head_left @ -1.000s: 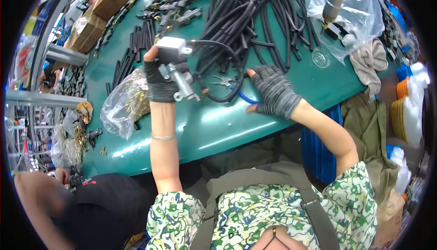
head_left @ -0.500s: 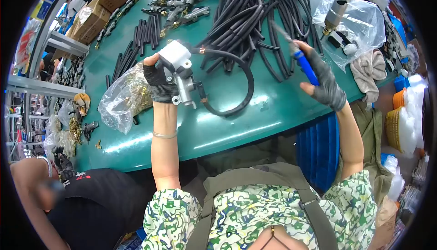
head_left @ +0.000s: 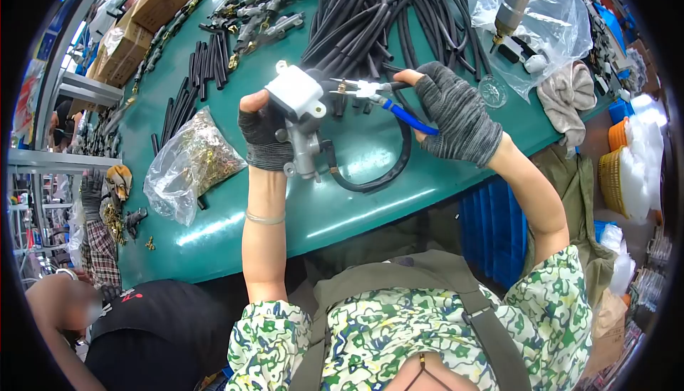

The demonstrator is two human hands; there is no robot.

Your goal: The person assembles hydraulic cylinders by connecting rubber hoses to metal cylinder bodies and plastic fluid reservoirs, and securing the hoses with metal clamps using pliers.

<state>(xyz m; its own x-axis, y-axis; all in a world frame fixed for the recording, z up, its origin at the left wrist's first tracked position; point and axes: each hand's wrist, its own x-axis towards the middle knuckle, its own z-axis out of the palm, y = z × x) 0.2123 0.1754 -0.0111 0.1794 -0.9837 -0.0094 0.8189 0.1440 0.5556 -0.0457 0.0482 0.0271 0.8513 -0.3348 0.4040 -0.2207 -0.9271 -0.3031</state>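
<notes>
Firmly gripped in a dark-gloved left hand (head_left: 266,134), a metal cylinder body (head_left: 305,150) capped by a white box (head_left: 296,93) is held above the bench (head_left: 342,220), between its middle and the near edge. The body lies against the inner side of the fingers and points toward the near edge, while the box juts beyond the grip toward the far edge, just beside a bare fingertip. From the fitting, a black hose (head_left: 385,181) loops out to the right and back up toward the box, where a copper-coloured ring (head_left: 343,86) circles it.

At that ring are the tips of pliers (head_left: 367,90), their blue handle clasped in the grey-gloved right hand (head_left: 459,117); whether the tips press on the ring cannot be told.

Nearby, toward the left edge, sits a clear bag (head_left: 191,167) of small brass-coloured pieces, with short black tubes (head_left: 206,63) beyond it. Long black hoses (head_left: 363,21) spread toward the far edge, beside heaped metal parts (head_left: 263,21). A crumpled cloth (head_left: 566,99) lies by the right edge; a cylindrical tool (head_left: 513,10) points down near the far right corner. Below the near edge stands a blue container (head_left: 495,223), and at the left a co-worker in black (head_left: 153,327) leans close
</notes>
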